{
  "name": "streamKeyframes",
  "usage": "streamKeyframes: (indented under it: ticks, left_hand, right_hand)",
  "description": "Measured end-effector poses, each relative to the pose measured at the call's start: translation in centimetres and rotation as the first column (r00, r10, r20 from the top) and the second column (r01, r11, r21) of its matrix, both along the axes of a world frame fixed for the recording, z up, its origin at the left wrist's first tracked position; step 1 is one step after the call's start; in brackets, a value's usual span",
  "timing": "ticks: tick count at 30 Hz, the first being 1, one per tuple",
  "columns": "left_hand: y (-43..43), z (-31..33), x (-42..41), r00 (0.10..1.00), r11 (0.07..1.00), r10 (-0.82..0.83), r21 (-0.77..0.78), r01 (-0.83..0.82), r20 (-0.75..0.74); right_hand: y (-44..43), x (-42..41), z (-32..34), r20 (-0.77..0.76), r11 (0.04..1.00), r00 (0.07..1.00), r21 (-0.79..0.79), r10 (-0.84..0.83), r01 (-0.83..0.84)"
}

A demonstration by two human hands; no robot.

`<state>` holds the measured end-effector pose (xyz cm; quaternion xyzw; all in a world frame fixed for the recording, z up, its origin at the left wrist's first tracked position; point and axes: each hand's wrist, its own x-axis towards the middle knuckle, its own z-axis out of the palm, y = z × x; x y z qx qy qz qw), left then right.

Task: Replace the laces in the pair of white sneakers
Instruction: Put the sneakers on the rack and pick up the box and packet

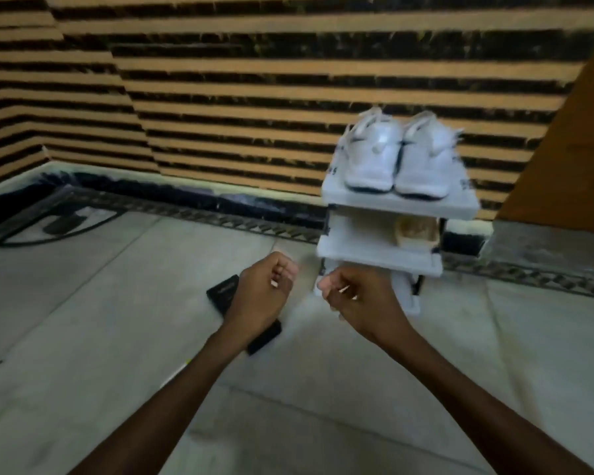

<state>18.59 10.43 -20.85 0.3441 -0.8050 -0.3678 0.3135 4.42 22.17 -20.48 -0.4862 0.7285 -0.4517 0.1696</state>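
Note:
Two white sneakers, the left one and the right one, stand side by side, toes toward me, on the top shelf of a small white rack against the wall. Their laces look white and blurred. My left hand and my right hand hover in front of the rack, below the shoes, fingers curled. Neither hand visibly holds anything. The frame is motion-blurred.
A black flat box lies on the tiled floor, partly under my left wrist. A tan object sits on the rack's middle shelf. A striped slatted wall runs behind; a brown panel stands at the right.

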Motion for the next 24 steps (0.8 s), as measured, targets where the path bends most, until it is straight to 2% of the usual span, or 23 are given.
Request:
streamKeyframes:
  ticks: [3, 5, 6, 8, 9, 10, 12, 17, 20, 24]
  left_hand:
    - [-2.1, -4.4, 5.9, 0.976, 0.995, 0.032, 0.083, -0.05, 0.214]
    - [-3.7, -7.1, 9.9, 0.907, 0.994, -0.003, 0.104, -0.045, 0.422]
    - [-4.3, -8.2, 11.4, 0.829, 0.99, -0.05, 0.138, -0.033, 0.556]
    - [-4.8, -10.0, 13.7, 0.621, 0.98, -0.121, 0.194, -0.05, 0.774]
    - [-4.9, -11.1, 14.7, 0.554, 0.975, -0.118, 0.201, -0.092, 0.824]
    - [-4.7, -11.9, 15.2, 0.534, 0.97, -0.106, 0.205, -0.131, 0.839]
    - [-4.0, -13.5, 15.6, 0.561, 0.964, -0.073, 0.203, -0.173, 0.824]
    - [-4.4, -15.5, 14.8, 0.604, 0.937, 0.045, 0.176, -0.302, 0.795]
    - [-5.7, -12.6, 13.5, 0.637, 0.912, 0.022, 0.246, -0.329, 0.771]
    - [-8.4, -4.2, 11.6, 0.716, 0.919, 0.063, 0.239, -0.313, 0.695]
  right_hand:
    - [-2.3, 3.6, -4.5, 0.025, 0.986, 0.996, 0.14, 0.089, -0.092]
    - [-4.2, 5.4, -7.6, 0.056, 0.966, 0.992, 0.226, 0.116, -0.126]
    - [-5.2, 6.1, -8.8, 0.036, 0.952, 0.992, 0.279, 0.121, -0.126]
    - [-7.6, 7.1, -11.1, -0.112, 0.906, 0.979, 0.408, 0.172, -0.113]
    - [-9.2, 7.6, -12.3, -0.192, 0.878, 0.957, 0.467, 0.216, -0.105]
    - [-10.5, 8.0, -13.3, -0.255, 0.858, 0.936, 0.508, 0.241, -0.083]
    - [-12.6, 8.9, -15.0, -0.308, 0.834, 0.916, 0.55, 0.258, -0.05]
    - [-15.6, 9.7, -17.5, -0.235, 0.823, 0.955, 0.567, 0.181, -0.016]
    - [-15.1, 8.9, -14.7, -0.097, 0.845, 0.988, 0.533, 0.119, -0.049]
    - [-13.4, 7.3, -6.3, -0.04, 0.888, 0.998, 0.459, 0.041, -0.019]
